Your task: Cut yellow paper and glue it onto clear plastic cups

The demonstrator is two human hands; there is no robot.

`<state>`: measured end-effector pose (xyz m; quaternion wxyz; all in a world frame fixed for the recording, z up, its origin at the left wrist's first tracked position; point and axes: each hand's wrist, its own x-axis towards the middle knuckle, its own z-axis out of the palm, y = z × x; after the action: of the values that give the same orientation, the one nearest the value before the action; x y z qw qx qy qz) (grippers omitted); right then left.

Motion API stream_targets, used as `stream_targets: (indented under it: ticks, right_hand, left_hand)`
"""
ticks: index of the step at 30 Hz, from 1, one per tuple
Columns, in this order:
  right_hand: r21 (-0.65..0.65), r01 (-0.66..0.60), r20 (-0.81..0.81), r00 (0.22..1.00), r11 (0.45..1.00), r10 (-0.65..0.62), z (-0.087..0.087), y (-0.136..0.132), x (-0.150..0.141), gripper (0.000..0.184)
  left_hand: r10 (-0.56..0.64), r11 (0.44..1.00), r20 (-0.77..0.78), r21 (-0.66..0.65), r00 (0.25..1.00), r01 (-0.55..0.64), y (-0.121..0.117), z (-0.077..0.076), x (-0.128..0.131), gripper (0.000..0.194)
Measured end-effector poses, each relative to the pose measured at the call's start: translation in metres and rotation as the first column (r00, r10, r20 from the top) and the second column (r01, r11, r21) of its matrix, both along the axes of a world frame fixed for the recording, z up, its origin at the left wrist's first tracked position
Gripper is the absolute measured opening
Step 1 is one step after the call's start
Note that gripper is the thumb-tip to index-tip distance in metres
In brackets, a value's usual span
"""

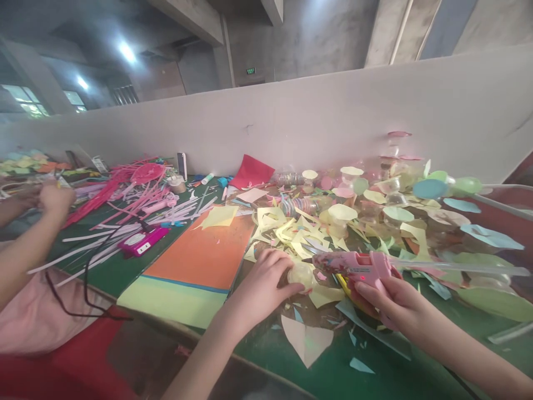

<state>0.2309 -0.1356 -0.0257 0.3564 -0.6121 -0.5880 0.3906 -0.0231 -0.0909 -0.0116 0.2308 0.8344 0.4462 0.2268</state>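
Observation:
My right hand (389, 303) is wrapped round a pink hot glue gun (358, 265), whose small red light is lit. A long clear glue stick (458, 267) juts from its back end. The gun's nozzle points left, close to a small clear plastic bottle piece (300, 276). My left hand (270, 278) grips that piece from its left side, thumb in front and fingers behind. Cream paper scraps (308, 344) lie on the table just in front of the hands. Yellow-handled scissors (345, 286) rest partly under the gun.
Left of my arm lies a stack of orange and green paper (200, 253). A magenta power strip (144, 241) and pink sticks (120, 189) are farther left, near a co-worker's hands (56, 195). Bottle pieces with paper discs (397, 214) crowd the right. A white partition (333, 116) stands behind.

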Motion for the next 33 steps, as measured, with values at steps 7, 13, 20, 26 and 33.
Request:
stream_targets:
  ticks: [7,13,20,26,33]
  right_hand:
    - [-0.064,0.004,0.008,1.0,0.998,-0.003,-0.008,0.002,0.0,0.049]
    - [-0.117,-0.015,0.009,1.0,0.993,0.016,-0.004,0.0,-0.004,0.054]
    - [-0.088,0.001,0.013,1.0,0.996,0.0,-0.008,0.0,-0.005,0.054]
    - [-0.084,0.001,0.004,1.0,0.996,0.0,-0.012,0.0,-0.003,0.054]
    - [-0.041,0.017,0.005,1.0,0.999,-0.016,-0.013,-0.002,-0.007,0.054]
  left_hand:
    - [0.003,1.0,-0.012,-0.005,1.0,-0.003,0.0,-0.001,-0.001,0.026]
    - [0.004,1.0,-0.008,-0.013,1.0,-0.004,0.0,-0.001,-0.001,0.028]
    - [0.006,1.0,-0.012,-0.001,1.0,-0.006,0.001,-0.002,-0.001,0.027]
    - [0.004,1.0,-0.008,-0.005,1.0,-0.004,0.0,-0.001,0.0,0.026]
    - [0.013,1.0,-0.003,-0.002,1.0,-0.013,0.001,-0.003,0.0,0.026]
